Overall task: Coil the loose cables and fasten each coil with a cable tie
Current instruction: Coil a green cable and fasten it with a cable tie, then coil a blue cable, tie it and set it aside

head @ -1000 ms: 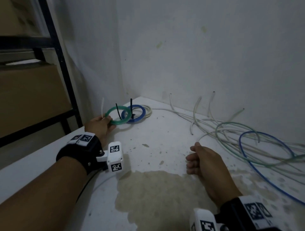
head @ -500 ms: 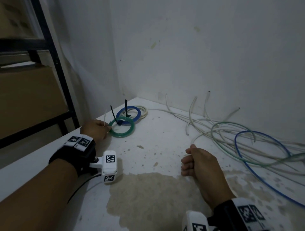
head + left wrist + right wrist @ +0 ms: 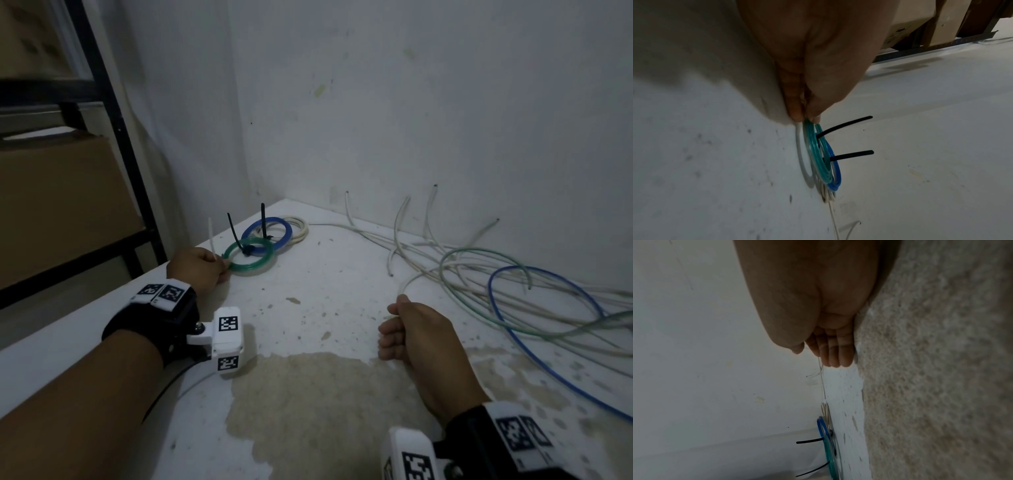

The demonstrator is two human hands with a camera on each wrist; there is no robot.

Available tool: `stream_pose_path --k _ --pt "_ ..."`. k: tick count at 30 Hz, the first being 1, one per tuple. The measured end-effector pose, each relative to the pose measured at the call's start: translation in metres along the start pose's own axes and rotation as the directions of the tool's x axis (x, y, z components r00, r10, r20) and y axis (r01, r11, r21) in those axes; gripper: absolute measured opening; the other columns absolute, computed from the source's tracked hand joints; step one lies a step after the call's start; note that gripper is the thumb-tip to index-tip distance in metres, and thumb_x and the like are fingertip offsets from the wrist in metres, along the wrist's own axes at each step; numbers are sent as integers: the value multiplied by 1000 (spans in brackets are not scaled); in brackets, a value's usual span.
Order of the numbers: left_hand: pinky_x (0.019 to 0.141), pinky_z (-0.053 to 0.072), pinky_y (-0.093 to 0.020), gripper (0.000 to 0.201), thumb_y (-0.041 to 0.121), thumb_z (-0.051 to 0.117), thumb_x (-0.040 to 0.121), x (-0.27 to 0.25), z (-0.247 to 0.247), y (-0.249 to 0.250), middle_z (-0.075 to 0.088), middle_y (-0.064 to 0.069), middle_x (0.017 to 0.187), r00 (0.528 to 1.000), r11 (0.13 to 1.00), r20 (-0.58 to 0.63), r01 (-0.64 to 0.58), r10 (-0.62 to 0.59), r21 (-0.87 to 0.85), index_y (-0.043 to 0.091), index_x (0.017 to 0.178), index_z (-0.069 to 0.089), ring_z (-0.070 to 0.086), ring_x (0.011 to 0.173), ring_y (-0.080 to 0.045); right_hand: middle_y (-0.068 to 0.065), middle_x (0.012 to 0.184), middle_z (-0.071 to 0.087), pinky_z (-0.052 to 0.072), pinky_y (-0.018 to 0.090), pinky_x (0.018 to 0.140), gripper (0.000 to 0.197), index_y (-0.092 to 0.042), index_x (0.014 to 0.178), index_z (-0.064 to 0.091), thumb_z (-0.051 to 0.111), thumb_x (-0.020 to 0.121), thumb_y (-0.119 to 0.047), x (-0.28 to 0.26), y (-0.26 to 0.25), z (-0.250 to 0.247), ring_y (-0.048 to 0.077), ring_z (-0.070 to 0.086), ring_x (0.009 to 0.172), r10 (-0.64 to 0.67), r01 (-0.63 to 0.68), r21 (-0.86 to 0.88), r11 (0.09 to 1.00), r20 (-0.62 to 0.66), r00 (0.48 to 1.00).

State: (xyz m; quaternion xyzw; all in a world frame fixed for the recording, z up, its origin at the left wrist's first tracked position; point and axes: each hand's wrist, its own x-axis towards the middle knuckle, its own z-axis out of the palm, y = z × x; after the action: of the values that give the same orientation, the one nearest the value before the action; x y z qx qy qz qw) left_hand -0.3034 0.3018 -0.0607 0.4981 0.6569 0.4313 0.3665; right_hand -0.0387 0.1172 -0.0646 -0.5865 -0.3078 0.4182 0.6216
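My left hand (image 3: 222, 269) pinches the near rim of the green coil (image 3: 251, 257) between thumb and fingertip; the left wrist view shows that pinch close up, left hand (image 3: 805, 119) on green coil (image 3: 816, 155). A black cable tie (image 3: 235, 232) stands up from it. A white strand (image 3: 210, 236) also rises from this grip. Behind lie a tied blue coil (image 3: 270, 236) and a white coil (image 3: 298, 229). My right hand (image 3: 390, 318) rests curled on the table (image 3: 325, 274), holding a thin white cable (image 3: 821, 371) between thumb and fingers.
Loose white cables (image 3: 400, 240), a green cable (image 3: 479, 253) and a blue cable (image 3: 534, 274) sprawl along the wall at the right. A rough stained patch (image 3: 308, 394) covers the near table. A black shelf frame (image 3: 113, 130) with cardboard boxes stands left of the table edge.
My left hand has drawn the green coil a little toward me, so it overlaps the blue coil less. The right hand has kept its place and grip.
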Motion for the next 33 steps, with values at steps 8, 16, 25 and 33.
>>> stream_pose_path --k 8,16,25,33 --pt "84 54 -41 17 23 74 81 -2 5 8 71 -12 81 996 958 -1 -88 92 273 7 74 71 66 87 -30 16 66 57 48 30 47 29 -3 89 58 45 99 -28 -1 -1 0 23 52 52 -3 3 0 1000 4 1000" --pt "93 51 -43 11 21 77 78 -1 2 2 69 -5 90 993 966 48 -113 105 231 18 80 67 64 93 -25 15 65 59 48 32 48 30 -4 88 59 45 99 -28 -1 -1 -1 24 54 52 -9 9 -8 1000 0 1000" --pt "84 53 -39 26 24 82 73 -2 2 0 70 -7 85 994 975 -28 -98 106 202 2 80 70 64 87 -25 15 65 59 49 33 49 31 -3 90 59 45 99 -29 -1 -1 -1 22 55 51 1 -1 -11 1000 -4 1000" --pt "79 50 -32 22 25 79 77 -1 1 -3 70 -5 86 992 973 -62 -94 109 209 5 81 70 63 84 -23 15 64 59 49 31 47 31 -2 91 58 45 99 -29 -1 -1 -2 21 55 49 10 -10 12 1000 -9 1000"
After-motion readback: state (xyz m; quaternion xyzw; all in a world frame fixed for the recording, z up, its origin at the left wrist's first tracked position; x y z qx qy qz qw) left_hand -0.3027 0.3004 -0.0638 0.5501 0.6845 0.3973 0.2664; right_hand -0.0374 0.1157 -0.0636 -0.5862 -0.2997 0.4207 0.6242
